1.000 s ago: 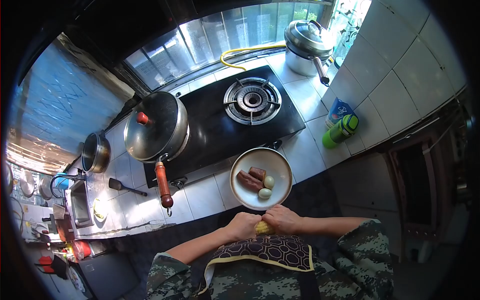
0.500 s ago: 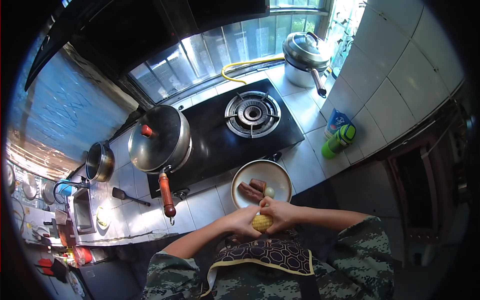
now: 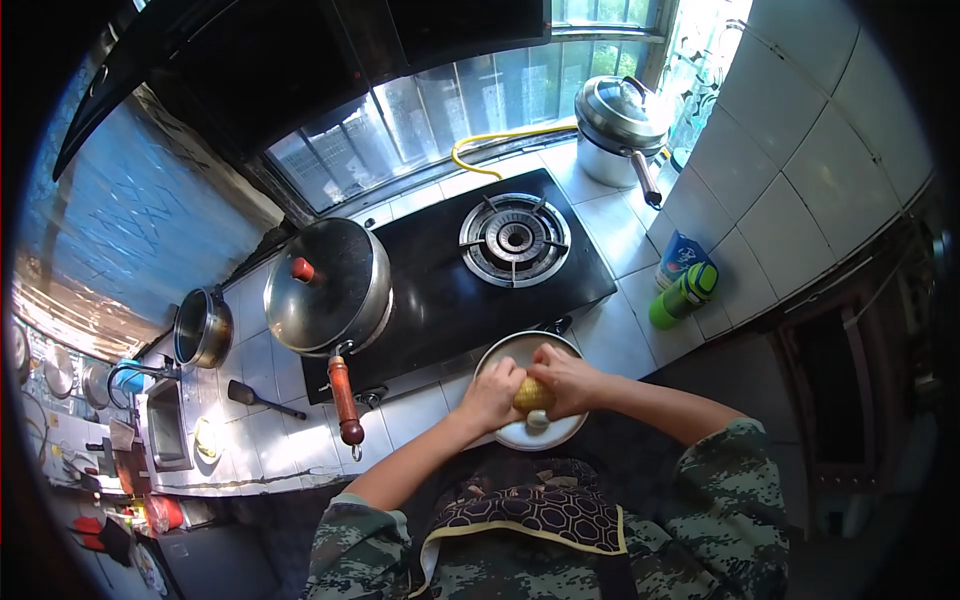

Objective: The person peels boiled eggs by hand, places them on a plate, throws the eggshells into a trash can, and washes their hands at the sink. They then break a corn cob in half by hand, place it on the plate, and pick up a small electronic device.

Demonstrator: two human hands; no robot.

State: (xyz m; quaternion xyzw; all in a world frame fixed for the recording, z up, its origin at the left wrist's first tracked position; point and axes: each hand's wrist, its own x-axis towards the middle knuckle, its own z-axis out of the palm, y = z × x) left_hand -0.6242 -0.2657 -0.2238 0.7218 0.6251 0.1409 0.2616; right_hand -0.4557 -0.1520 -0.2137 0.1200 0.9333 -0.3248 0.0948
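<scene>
In the head view, here was the action: the left hand (image 3: 495,392) and the right hand (image 3: 562,380) both gripped the corn (image 3: 533,395), one from either side, over the middle of the plate (image 3: 513,438). A pale egg (image 3: 537,419) showed just below, toward the plate's near rim. And that plate, it seemed, sat right at the counter's (image 3: 415,412) front edge! A hard twist could have let the corn slip and knock the egg loose; a wrist pressing the near rim might have tipped everything.
</scene>
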